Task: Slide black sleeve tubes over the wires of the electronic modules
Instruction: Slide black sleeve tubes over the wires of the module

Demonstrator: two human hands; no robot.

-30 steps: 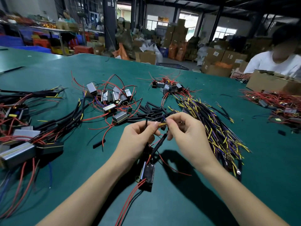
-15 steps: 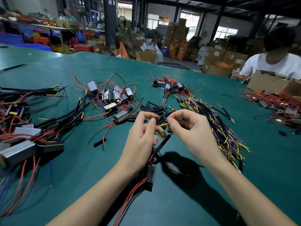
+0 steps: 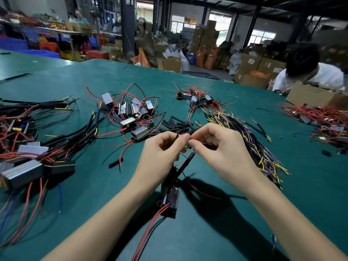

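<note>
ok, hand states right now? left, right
Left hand: closed, pinching a black sleeve near its top end.
Right hand: closed, pinching the wire tips at the sleeve's mouth.

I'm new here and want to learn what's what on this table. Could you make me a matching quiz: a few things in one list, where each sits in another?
Things:
1. module with a black sleeve tube on its wires
2. pile of loose black sleeve tubes
3. cardboard box
4. bundle of yellow and purple wires

Places:
A. far right edge of the table
B. between and below the two hands
C. just beyond the hands, mid-table
D. fanned out behind the right hand

Pairs: 1-B, 2-C, 3-A, 4-D
</note>
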